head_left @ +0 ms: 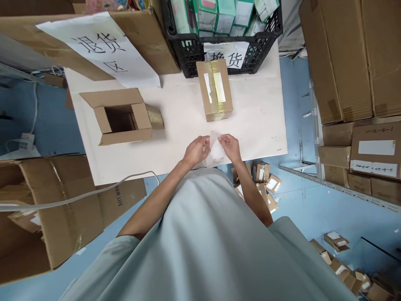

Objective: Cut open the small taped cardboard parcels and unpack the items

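Between my hands, at the table's near edge, is a thin, translucent white plastic bag (216, 151). My left hand (198, 149) is closed, its thumb and fingers pinching the bag's left side. On the other side my right hand (229, 146) pinches the bag's upper right part. What the bag contains, if anything, is too faint to make out. Just beyond my hands a taped cardboard box (215, 91) with white labels lies on the table. Farther left an open cardboard box (120, 119) has its flaps spread, its inside dark.
The white table (181, 154) carries a black crate (188, 50) of green-and-white boxes and a large carton (150, 46) with a paper sign along its back. A white cable (125, 179) crosses the near left corner. Cartons (376, 146) stand on shelving at right; small parcels (261, 173) lie below.
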Tool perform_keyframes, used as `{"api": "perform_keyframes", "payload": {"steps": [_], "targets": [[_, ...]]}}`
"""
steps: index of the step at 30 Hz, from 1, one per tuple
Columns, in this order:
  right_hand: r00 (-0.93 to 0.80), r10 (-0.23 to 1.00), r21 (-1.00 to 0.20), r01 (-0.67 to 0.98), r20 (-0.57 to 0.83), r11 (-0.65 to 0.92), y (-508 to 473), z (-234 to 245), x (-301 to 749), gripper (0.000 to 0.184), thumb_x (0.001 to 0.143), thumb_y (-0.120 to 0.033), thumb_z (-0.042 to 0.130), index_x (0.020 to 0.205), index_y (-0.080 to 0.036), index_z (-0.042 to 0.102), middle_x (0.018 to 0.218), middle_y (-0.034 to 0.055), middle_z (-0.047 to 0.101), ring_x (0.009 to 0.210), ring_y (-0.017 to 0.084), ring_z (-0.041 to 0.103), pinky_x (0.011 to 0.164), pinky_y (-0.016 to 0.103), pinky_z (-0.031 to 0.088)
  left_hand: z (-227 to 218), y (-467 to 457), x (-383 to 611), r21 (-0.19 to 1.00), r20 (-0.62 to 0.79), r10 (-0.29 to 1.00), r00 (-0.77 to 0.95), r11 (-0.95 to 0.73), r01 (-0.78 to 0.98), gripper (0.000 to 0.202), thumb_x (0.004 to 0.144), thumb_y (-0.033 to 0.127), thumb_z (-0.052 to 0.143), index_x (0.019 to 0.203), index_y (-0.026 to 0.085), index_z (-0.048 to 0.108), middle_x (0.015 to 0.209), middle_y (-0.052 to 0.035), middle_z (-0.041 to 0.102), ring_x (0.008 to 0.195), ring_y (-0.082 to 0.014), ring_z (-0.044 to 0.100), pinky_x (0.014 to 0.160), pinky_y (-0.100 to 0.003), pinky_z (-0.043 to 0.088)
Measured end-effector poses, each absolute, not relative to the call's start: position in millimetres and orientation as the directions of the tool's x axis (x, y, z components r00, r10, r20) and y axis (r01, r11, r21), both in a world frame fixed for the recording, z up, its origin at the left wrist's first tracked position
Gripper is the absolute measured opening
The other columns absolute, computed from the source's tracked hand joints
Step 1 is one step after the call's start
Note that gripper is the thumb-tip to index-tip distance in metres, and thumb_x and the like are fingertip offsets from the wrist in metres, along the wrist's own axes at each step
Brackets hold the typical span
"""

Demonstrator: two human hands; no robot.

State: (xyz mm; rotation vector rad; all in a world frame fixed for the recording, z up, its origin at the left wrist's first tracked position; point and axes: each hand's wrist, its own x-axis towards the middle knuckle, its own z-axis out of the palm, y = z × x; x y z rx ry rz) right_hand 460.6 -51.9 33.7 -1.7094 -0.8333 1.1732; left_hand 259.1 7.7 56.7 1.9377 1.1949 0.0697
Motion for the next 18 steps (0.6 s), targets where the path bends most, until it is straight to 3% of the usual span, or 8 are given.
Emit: {"api": "perform_keyframes", "payload": {"steps": [4,7,10,15,18], "targets": [[0.417,0.83,-0.919,-0.032,-0.37,-0.394,-37.6,31.8,477.2,0.054,0.096,-0.075,0.073,0.105,-0.022,0.072,0.098,0.0063,0.082,0.099,0.025,0.079,0.091,0.037,0.066,28.6,0.7,255.6,0.551,-0.511,0.728,0.457,-0.13,0.824,0.102,0.082,0.041,0.095,0.169,0.016,0.048,0.161,-0.0276,0.062,0.14,-0.0453,0.07,0.109,-0.05,0.06],[0.495,0.801,-0.927,-0.025,-0.337,-0.374,-27.4,28.7,500.3,0.052,0.096,-0.073,0.074,0.103,-0.022,0.069,0.1,0.0064,0.081,0.098,0.024,0.077,0.09,0.036,0.065,8.6,-2.5,255.2,0.397,-0.646,0.688,0.33,-0.066,0.915,0.082,0.089,0.036,0.09,0.159,0.013,0.054,0.149,-0.0302,0.069,0.135,-0.0462,0.073,0.105,-0.05,0.06],[0.545,0.772,-0.923,-0.007,-0.326,-0.384,-22.6,24.6,525.0,0.05,0.094,-0.07,0.077,0.103,-0.022,0.069,0.098,0.0057,0.079,0.096,0.023,0.075,0.088,0.035,0.064,-3.2,-2.2,253.6,0.321,-0.694,0.679,0.241,-0.007,0.947,0.062,0.098,0.03,0.08,0.152,0.013,0.058,0.144,-0.0288,0.073,0.135,-0.0446,0.073,0.108,-0.048,0.059],[0.633,0.666,-0.887,-0.076,-0.396,-0.456,-29.0,9.3,556.8,0.041,0.093,-0.06,0.08,0.101,-0.023,0.066,0.099,0.0027,0.075,0.09,0.019,0.073,0.081,0.032,0.065,-8.7,-2.2,258.0,0.411,-0.716,0.643,0.27,0.076,0.909,0.044,0.107,0.031,0.069,0.148,0.017,0.061,0.138,-0.018,0.079,0.131,-0.035,0.075,0.109,-0.041,0.057],[0.636,0.604,-0.831,-0.112,-0.481,-0.544,-39.4,-5.8,569.5,0.033,0.095,-0.052,0.078,0.101,-0.023,0.063,0.108,0.0024,0.073,0.089,0.016,0.077,0.08,0.03,0.065,-7.9,-6.0,264.4,0.387,-0.701,0.668,0.25,0.061,0.92,0.051,0.104,0.031,0.076,0.15,0.016,0.058,0.151,-0.022,0.069,0.132,-0.0361,0.074,0.108,-0.041,0.058]]}}
